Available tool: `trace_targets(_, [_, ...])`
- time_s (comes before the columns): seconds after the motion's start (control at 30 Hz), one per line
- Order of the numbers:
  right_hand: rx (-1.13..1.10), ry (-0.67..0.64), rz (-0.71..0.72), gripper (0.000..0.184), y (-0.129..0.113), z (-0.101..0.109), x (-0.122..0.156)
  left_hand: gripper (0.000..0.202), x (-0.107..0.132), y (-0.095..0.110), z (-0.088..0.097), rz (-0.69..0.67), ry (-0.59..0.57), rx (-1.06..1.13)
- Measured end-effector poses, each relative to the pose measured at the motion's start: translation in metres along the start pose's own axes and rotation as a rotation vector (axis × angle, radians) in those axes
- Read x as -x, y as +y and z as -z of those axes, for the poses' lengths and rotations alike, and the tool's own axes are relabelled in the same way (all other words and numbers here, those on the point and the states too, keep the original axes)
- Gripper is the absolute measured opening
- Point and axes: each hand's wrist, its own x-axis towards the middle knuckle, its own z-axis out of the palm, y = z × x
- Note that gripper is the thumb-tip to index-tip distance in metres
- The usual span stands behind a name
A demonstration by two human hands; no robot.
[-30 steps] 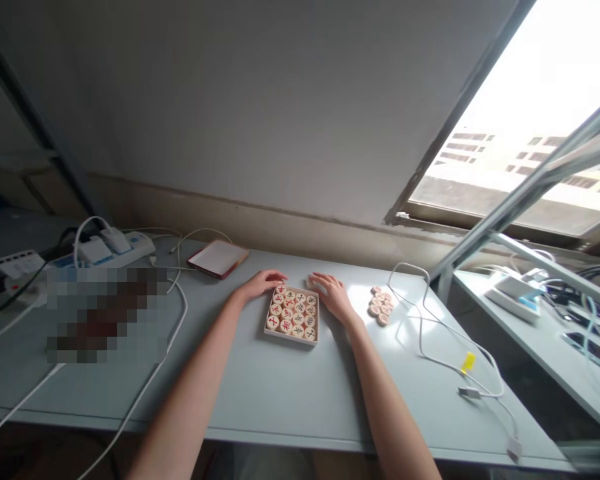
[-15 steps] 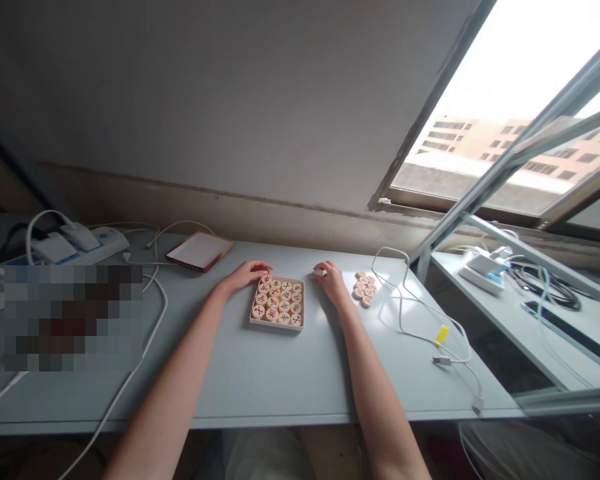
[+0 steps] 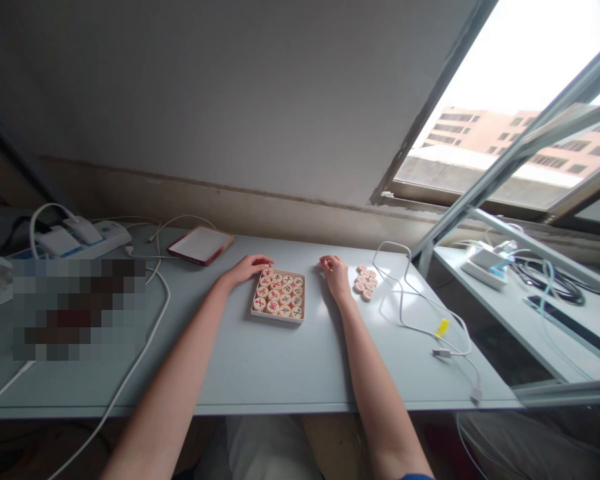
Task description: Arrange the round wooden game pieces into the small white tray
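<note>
A shallow square box (image 3: 303, 319) holding round wooden chess pieces with red and black characters lies mid-table. My left hand (image 3: 244, 268) rests flat at the box's far left corner, fingers stretched out and touching its rim. My right hand (image 3: 336, 276) sits on the table between the box and a small pile of loose chess pieces (image 3: 365, 282). Its fingers are curled together at the tips, apparently pinching a pale chess piece.
A flat red-edged lid (image 3: 200, 245) lies at the back left beside a white power strip (image 3: 87, 240) with plugs and cables. A white cable with a yellow tag (image 3: 442, 327) loops over the table's right side. A second table (image 3: 530, 313) with cables stands at the right under an open window.
My right hand has drawn away from the box's far right corner toward the loose pile. My left hand has stayed at the box's far left corner. The camera has shifted slightly.
</note>
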Motion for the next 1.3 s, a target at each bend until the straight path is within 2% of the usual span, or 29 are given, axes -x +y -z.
trace_targets(0.1, [0.068, 0.02, -0.035, 0.018, -0.001, -0.001, 0.001, 0.033, 0.001, 0.005, -0.001, 0.012, 0.007, -0.009])
trace_targets(0.3, [0.505, 0.045, -0.078, 0.018, -0.005, 0.007, 0.005, 0.035, 0.001, 0.006, -0.001, 0.031, 0.004, -0.013])
trace_targets(0.43, [0.658, 0.088, -0.136, 0.024, 0.005, 0.018, 0.004, 0.035, 0.0, 0.001, 0.001, 0.021, -0.003, -0.004])
trace_targets(0.6, [0.715, 0.215, -0.197, 0.026, 0.024, 0.033, 0.004, 0.034, 0.0, -0.001, 0.0, -0.004, 0.003, -0.003])
trace_targets(0.73, [0.544, 0.238, -0.148, 0.025, 0.011, 0.037, 0.003, 0.034, 0.001, 0.0, 0.0, 0.008, 0.004, -0.003])
trace_targets(0.8, [0.361, 0.12, -0.022, 0.027, -0.007, 0.034, 0.002, 0.033, 0.001, -0.001, 0.0, 0.009, 0.011, 0.002])
trace_targets(0.93, [-0.002, -0.413, 0.306, 0.027, -0.044, 0.022, 0.006, 0.032, 0.0, -0.002, 0.0, -0.014, 0.018, -0.005])
trace_targets(1.0, [-0.028, -0.579, 0.37, 0.025, -0.057, 0.016, 0.011, 0.031, 0.0, -0.003, 0.0, -0.035, 0.021, -0.022])
trace_targets(1.03, [-0.002, -0.604, 0.379, 0.025, -0.061, 0.013, 0.013, 0.031, -0.001, -0.003, 0.0, -0.042, 0.022, -0.028])
trace_targets(1.17, [0.115, -0.541, 0.386, 0.031, -0.072, 0.009, 0.019, 0.032, -0.002, -0.004, 0.001, -0.045, 0.024, -0.043])
trace_targets(1.3, [0.102, -0.579, 0.449, 0.033, -0.082, 0.001, 0.027, 0.03, -0.002, -0.004, 0.001, -0.052, 0.025, -0.051])
